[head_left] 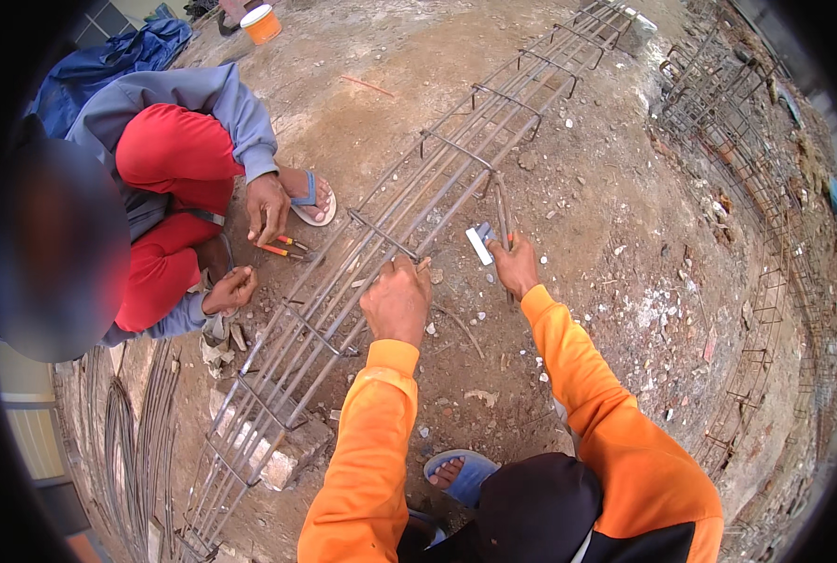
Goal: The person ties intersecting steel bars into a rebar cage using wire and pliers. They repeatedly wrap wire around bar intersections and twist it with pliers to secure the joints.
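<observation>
A long rebar cage [456, 183] runs diagonally from the lower left to the top right, its bars crossed by several stirrups [482, 161]. My left hand [397, 300] is closed at the near corner of one stirrup in the middle. What lies between its fingertips is too small to make out. To the right, my right hand [517, 266] grips a slim metal rod [504, 208] that stands up from the fist beside the cage; its full shape is hidden. A small white and blue box [480, 242] lies on the ground just left of that hand.
Across the cage a person in red trousers [179, 155] squats, hands near orange-handled pliers [282, 249]. Blocks [282, 450] support the cage's near end. Loose rebar [137, 441] lies lower left. Another cage [765, 206] stretches along the right. An orange bucket [262, 26] stands far back.
</observation>
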{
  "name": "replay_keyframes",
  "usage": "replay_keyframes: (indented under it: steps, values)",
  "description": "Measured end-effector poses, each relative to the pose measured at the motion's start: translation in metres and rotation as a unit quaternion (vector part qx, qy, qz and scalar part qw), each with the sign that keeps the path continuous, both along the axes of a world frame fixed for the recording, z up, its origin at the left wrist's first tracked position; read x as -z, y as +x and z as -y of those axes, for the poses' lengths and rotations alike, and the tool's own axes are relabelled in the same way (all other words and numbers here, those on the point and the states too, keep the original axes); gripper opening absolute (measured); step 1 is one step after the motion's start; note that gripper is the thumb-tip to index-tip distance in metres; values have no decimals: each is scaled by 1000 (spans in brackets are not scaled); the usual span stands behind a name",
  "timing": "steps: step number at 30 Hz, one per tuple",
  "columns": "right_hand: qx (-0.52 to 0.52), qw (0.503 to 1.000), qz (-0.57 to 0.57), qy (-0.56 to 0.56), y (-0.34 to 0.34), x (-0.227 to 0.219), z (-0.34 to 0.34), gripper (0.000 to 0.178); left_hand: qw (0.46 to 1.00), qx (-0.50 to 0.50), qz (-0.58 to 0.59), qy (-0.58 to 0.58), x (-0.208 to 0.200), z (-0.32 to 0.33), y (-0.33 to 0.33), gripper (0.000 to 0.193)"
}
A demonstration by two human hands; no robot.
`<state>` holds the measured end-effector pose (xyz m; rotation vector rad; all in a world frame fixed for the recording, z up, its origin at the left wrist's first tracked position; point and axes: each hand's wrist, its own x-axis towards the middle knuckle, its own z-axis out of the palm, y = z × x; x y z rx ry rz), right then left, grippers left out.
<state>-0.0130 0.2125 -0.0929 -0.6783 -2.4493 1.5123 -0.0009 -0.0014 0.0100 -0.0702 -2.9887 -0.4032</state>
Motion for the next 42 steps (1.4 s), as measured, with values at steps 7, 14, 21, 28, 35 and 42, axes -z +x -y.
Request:
replay_keyframes:
  steps: [7,14,21,28,35,42]
  values:
    - [-4,998,1,-59,-3,4,7,29,999,-9,31,11,-4,-10,4,40]
    - [-91,924,58,-368,76,-40,34,23,977,7,-74,201,-47,17,48,46]
    - [-485,851,126,-159,219,3,82,64,839,-133,-87,520,-154,120,137,55]
    - [-729,677,-44,-95,173,-105,217,80,896,-240,-16,374,-228,243,226,47]
    - [-740,667,-81,6,168,-161,348,74,808,-446,-117,365,-218,317,380,34]
    - [-670,711,-182,111,177,-153,436,67,724,-433,-127,522,-142,400,444,31]
